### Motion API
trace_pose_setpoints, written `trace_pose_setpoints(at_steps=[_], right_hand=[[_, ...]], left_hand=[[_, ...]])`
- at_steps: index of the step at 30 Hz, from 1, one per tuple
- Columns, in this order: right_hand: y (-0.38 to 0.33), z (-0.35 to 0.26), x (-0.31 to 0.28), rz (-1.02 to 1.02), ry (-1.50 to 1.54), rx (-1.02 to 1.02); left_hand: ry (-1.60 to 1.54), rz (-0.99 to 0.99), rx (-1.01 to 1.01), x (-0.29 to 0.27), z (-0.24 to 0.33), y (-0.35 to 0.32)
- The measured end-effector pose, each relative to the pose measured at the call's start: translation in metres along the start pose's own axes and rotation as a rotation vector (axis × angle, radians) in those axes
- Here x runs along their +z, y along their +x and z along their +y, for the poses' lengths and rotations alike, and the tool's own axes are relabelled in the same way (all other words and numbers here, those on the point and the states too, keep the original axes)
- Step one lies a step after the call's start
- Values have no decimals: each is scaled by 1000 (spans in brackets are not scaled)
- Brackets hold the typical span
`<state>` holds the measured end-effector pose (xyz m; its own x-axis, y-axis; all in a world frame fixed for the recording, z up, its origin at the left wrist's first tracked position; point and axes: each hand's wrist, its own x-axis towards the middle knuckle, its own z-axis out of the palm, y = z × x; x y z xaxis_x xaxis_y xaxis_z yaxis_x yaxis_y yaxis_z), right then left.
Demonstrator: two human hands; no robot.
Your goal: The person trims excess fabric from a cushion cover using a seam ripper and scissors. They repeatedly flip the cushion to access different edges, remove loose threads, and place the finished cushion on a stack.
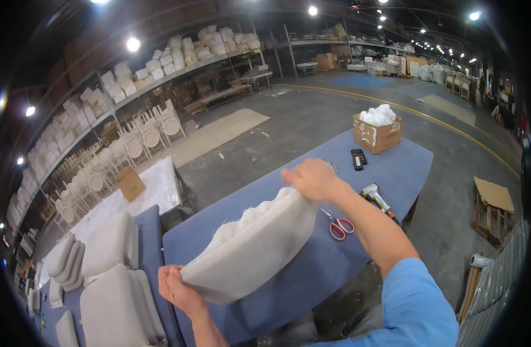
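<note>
Cushions lie left of me. My bench has scissors right of the held fabric, a box beyond.

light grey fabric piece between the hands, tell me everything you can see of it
The light grey fabric piece looks woven, with a smooth, rounded near side and a wavy, frayed upper edge. It slants up from left to right over the blue table; whether it touches the top is unclear. The left hand pinches its lower left corner and the right hand holds its upper right end.
</note>
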<state>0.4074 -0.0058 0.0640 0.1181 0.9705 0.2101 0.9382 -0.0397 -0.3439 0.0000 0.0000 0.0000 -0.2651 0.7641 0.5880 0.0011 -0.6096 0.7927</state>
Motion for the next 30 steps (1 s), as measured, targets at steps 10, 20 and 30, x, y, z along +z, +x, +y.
trace_pose_setpoints(at_steps=[10, 20, 30], right_hand=[[-51, 3, 42, 50, 1666, 32], [-163, -95, 75, 112, 1898, -149], [-175, -85, 87, 170, 1810, -243]], left_hand=[[149, 157, 82, -29, 16, 25], [133, 227, -27, -109, -19, 78], [848, -276, 697, -3, 63, -30]])
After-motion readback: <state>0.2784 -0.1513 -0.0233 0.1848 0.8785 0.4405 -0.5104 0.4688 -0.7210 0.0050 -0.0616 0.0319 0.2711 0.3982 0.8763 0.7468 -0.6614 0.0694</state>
